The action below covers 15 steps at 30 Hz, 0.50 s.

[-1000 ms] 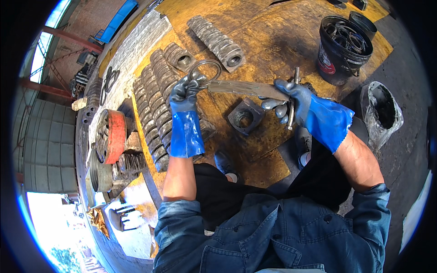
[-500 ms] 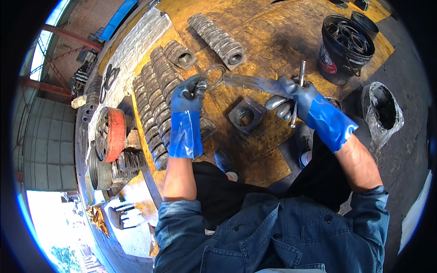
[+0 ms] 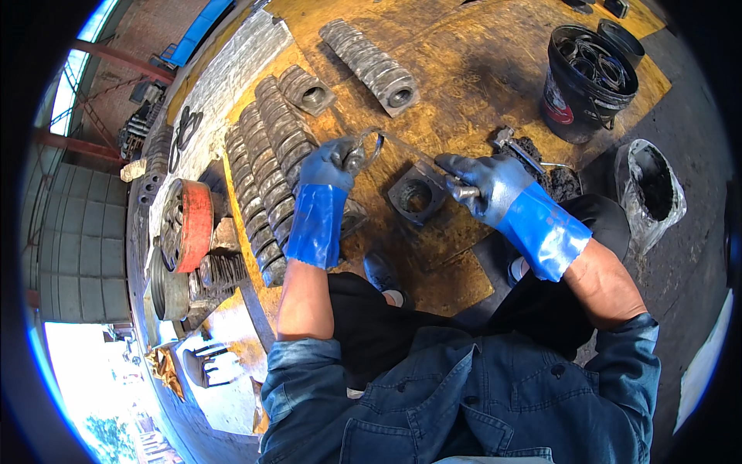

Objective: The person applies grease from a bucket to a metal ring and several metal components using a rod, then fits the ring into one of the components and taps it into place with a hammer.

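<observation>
My left hand, in a blue rubber glove with a dark palm, is closed on a thin metal ring. The ring stands out beyond my fingertips, seen partly from its side. My right hand, gloved alike, is closed round a long flat metal strip like a file, seen almost edge-on. Its far end meets or nearly meets the ring; I cannot tell which. The rounded end of a metal rod also pokes from my right fingers. Below and between my hands, a square metal block with a round bore rests on the stained sheet.
Rows of ribbed metal cylinders stand left, and another row lies ahead. A black bucket of metal rings stands at right, beside a plastic-wrapped container. A hammer-like tool lies beyond my right hand.
My right hand has lowered and moved left, turning the flat strip from its broad face to nearly edge-on. The ring has tilted in my left hand, which has shifted slightly right. The hammer-like tool has come into view.
</observation>
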Available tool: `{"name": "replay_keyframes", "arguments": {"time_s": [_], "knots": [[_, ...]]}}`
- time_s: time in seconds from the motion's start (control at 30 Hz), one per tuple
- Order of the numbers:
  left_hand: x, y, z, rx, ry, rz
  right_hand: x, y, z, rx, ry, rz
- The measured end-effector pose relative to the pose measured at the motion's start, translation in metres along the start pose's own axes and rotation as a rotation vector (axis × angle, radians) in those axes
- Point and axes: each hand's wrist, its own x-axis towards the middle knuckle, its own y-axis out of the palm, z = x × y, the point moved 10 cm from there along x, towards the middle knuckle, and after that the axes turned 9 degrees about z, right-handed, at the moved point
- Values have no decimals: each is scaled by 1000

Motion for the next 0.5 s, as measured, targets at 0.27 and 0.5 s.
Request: {"name": "replay_keyframes", "arguments": {"time_s": [0.27, 0.5], "knots": [[3, 3, -12, 52, -69, 34, -9, 7, 24, -464, -200, 142], [5, 8, 17, -73, -121, 19, -6, 14, 31, -693, -232, 202]]}}
